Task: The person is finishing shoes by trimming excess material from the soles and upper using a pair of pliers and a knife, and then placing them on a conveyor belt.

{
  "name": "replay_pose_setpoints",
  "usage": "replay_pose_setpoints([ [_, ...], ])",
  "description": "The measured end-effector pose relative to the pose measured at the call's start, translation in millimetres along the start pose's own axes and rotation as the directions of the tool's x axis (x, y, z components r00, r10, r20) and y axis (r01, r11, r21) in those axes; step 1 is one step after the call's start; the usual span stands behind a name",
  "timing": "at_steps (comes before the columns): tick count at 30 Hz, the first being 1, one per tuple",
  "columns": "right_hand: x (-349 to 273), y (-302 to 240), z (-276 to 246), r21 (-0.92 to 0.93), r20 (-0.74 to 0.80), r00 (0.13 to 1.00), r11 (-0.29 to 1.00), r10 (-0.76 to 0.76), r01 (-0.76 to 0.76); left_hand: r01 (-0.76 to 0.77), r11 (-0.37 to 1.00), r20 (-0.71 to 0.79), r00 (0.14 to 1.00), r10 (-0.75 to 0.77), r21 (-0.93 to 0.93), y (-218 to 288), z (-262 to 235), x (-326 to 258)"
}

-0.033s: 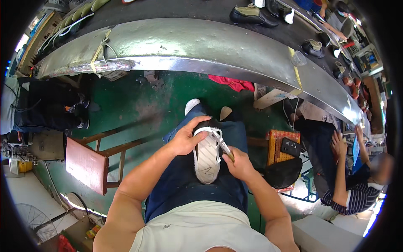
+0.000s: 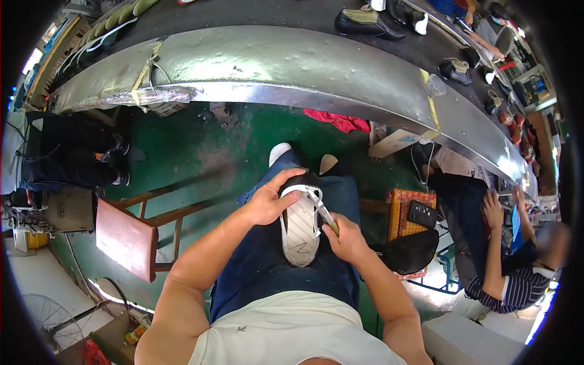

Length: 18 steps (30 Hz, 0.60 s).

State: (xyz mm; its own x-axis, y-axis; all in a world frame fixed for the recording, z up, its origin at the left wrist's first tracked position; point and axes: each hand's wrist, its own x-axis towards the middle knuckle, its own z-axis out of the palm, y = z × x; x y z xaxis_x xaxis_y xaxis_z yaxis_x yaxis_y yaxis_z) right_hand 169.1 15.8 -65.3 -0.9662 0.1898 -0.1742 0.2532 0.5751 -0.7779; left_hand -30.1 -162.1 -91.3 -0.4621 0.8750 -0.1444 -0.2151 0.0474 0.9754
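Shoe (image 2: 300, 228) rests sole-up on the lap. Left hand (image 2: 266, 204) grips the toe end, fingers (image 2: 291, 178) curled over it. Right hand (image 2: 347, 238), fingers clamped on a small tool (image 2: 325, 215), works the sole edge. Keep shoe braced; guide tool in short strokes away from the holding fingers.

A: What did the person wear?
B: Sleeveless off-white top with a small dark mark on the chest, dark blue jeans, arms bare.
A: Shoes?
B: One white toe showed past the knee.
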Motion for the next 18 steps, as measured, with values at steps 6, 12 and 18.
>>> replay_pose_setpoints([
  [6,-8.2,-27.4,-25.4,-0.189,0.001,0.996,0.978,0.093,-0.091,0.047,0.998,-0.128,0.991,-0.040,0.051,5.6,8.4,4.4],
  [12,-5.9,-45.3,-74.5,0.126,0.331,0.914,0.949,0.235,-0.290,0.069,0.996,-0.157,0.986,-0.059,0.056,10.0,11.9,10.5],
  [18,15.1,-37.0,-37.0,0.043,0.033,0.992,0.992,0.120,-0.121,0.082,0.990,-0.097,0.993,-0.071,0.112,7.2,7.0,5.8],
])
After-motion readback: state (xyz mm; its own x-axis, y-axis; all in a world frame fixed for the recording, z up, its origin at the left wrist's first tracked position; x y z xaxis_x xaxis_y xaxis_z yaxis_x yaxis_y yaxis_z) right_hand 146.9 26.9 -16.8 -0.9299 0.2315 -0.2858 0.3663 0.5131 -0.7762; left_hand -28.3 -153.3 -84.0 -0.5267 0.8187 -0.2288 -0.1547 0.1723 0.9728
